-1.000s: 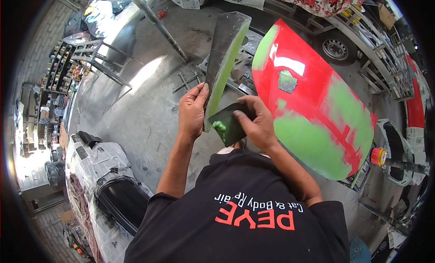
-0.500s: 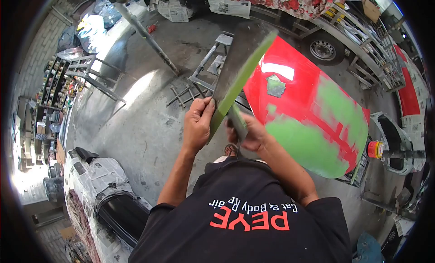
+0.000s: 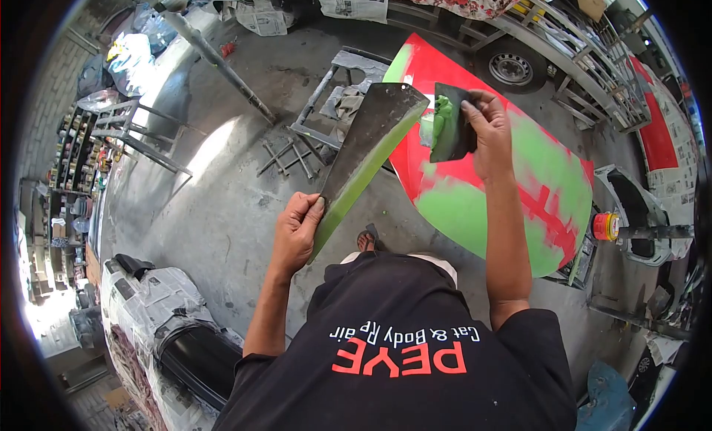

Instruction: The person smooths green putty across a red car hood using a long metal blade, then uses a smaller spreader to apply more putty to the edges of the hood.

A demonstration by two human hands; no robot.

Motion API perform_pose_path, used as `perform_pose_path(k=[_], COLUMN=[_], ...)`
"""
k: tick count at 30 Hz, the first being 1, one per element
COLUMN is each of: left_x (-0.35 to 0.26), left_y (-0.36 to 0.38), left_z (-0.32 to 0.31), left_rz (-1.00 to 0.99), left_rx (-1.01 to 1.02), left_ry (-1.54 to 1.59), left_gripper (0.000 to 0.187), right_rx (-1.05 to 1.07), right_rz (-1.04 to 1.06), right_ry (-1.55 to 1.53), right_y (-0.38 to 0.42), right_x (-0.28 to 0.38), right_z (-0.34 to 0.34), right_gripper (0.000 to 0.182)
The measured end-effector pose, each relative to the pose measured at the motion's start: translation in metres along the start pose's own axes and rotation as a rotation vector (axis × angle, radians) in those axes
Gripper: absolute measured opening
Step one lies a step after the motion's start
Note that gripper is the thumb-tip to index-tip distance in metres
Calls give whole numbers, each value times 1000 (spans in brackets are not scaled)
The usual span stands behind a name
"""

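Observation:
My left hand (image 3: 297, 229) is closed on the lower end of a long dark panel piece (image 3: 371, 138), thumb on top. Light green filler coats its right-hand edge. In my right hand (image 3: 489, 133), pinched between thumb and fingers, is a dark flat filler spreader (image 3: 460, 127). A thick lump of green filler (image 3: 443, 119) clings to the spreader's left side. The spreader is held just right of the panel piece's far end, with a small gap between them. Below and beyond it lies a red car body panel (image 3: 530, 201) with broad green filler patches.
A metal stand (image 3: 315, 134) with a cloth is beyond my left hand. A slanting pole (image 3: 222, 64) rises at the upper left. Paper-covered car parts (image 3: 159, 301) sit at lower left. A red-and-yellow tin (image 3: 605, 226) is at right, near a truck wheel (image 3: 512, 69) farther back.
My right hand has moved up and away from the panel piece's lower edge, bringing the filler-loaded spreader into view. My left hand has shifted slightly left and down with the panel piece.

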State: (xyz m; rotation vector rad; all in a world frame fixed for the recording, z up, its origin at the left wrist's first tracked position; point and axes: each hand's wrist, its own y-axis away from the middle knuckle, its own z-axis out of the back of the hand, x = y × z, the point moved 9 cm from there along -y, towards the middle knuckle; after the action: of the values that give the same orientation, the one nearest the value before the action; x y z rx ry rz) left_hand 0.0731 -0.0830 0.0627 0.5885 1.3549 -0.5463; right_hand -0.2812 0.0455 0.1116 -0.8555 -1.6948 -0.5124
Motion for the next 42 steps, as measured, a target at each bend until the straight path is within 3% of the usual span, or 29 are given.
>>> perform_pose_path(k=[1, 2, 4, 6, 8, 11, 17, 20, 22, 23, 24, 26, 27, 28, 30, 33, 36, 38, 42], left_x=[-1, -5, -8, -12, -15, -10, 8, 6, -1, -5, -11, -15, -17, -18, -15, -14, -19, -22, -9], left_y=[0, 0, -3, -5, -8, -20, -52, -57, -58, -58, -59, -58, -58, -58, -58, -50, -35, -22, 1], left_z=[-1, -2, -4, -6, -10, -13, 1, 5, 10, 10, 7, 1, 0, -2, -5, -7, -9, -13, -8], left_rz=[4, 5, 8, -32, -3, 38, 72, 97, 52, 46, 31, 15, -3, -21, -49, -84, -134, -192, -128], left_rx=[1, 0, 1, 19, -1, -65, -218, -237, -261, -261, -252, -239, -238, -237, -250, -268, -251, -151, -38], left_ry=[-1, -3, -5, -33, 7, 64, 292, 477, 460, 457, 515, 576, 581, 587, 547, 376, 193, -17, -14], left_gripper=[19, 20, 20, 20, 21, 22, 22, 22, 22, 22, 22, 22, 22, 22, 21, 21, 20, 18, 17], right_rx=[11, 8, -39, -35, 29, 225, 446, 486, 234, 236, 237, 91, 113, 115, 278, 414, 312, 266, 262], right_rz=[153, 151, 361, 400, 582, 683, 541, 538, 28, -156, -149, -615, -813, -807, -1116, -1208, -1169, -1047, -719], right_ry=[100, 99, 507, 500, 757, 852, 759, 679, 404, 276, 274, -165, -183, -180, -319, -459, -538, -598, -695], right_y=[-5, -9, -9, -6, 13, 58, 153, 158, 137, 132, 132, 148, 163, 168, 200, 202, 164, 119, 38], right_x=[13, 15, 43, 47, 55, 33, -17, -15, -42, -72, -88, -145, -145, -147, -168, -168, -150, -128, -88], right_z=[-1, 1, -4, -12, -42, -91, -141, -146, -115, -104, -102, -92, -102, -105, -123, -134, -127, -116, -66], right_gripper=[23, 23, 25, 27, 26, 29, 33, 32, 27, 27, 27, 28, 30, 30, 29, 24, 18, 16, 21])
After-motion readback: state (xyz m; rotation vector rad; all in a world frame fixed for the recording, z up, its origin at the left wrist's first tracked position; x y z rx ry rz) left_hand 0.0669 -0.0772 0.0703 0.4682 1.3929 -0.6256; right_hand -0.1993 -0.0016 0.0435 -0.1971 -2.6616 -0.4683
